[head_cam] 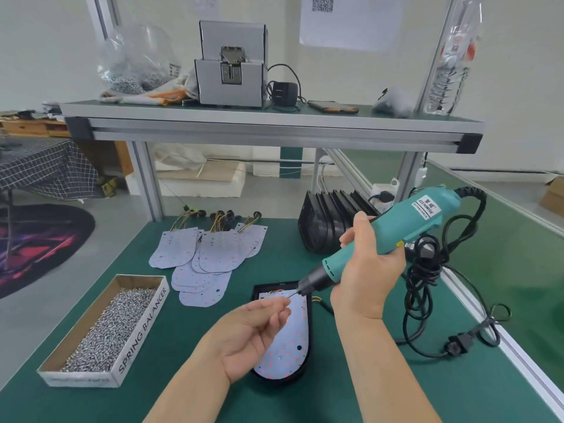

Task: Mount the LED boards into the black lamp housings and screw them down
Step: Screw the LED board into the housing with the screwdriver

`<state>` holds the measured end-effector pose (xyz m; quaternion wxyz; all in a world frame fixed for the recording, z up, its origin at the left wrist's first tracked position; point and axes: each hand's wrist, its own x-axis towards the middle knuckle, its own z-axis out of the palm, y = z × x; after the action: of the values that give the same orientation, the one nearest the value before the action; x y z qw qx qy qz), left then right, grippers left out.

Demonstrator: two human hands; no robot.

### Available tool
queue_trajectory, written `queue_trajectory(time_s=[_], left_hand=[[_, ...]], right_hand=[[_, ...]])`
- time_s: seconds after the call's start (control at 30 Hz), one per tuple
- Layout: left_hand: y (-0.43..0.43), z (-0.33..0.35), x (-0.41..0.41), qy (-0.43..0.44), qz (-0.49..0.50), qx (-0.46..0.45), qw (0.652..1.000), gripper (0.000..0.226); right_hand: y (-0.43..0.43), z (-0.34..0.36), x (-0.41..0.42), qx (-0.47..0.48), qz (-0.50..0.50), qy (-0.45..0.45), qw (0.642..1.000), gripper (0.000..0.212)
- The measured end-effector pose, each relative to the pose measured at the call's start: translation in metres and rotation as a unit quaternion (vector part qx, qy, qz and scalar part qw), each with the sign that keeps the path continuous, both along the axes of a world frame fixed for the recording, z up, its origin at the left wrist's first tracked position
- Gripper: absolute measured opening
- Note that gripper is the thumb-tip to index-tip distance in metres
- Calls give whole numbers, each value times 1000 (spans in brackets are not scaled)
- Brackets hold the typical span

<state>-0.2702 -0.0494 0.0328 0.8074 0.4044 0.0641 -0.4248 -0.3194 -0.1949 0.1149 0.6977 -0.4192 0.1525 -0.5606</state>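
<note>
The right hand [367,271] had its fingers wrapped round the screwdriver [393,236], with the bit angled down. The left hand [248,334] pinched a screw [287,299] at the bit's tip, above the board [293,334], which lay inside the housing [309,315].

Upper shelf [274,123] clutter
Grey machine [232,77], black adapter [285,92] and phone [332,106] in a row; probably a plastic bottle [448,77] rightmost.
</note>
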Motion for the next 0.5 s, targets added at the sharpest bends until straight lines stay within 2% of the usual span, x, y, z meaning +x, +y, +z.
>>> queue_trajectory(time_s=[0.13,0.3,0.5], left_hand=[[-1,3,-2,-16,8,1,1000,26],[-4,6,-7,-46,-7,19,999,21],[-4,5,-6,-42,-12,11,999,21]], right_hand=[[0,3,-3,-4,-1,-6,1000,15],[2,0,-3,-16,4,-2,1000,20],[3,-5,-2,-29,1,2,1000,19]])
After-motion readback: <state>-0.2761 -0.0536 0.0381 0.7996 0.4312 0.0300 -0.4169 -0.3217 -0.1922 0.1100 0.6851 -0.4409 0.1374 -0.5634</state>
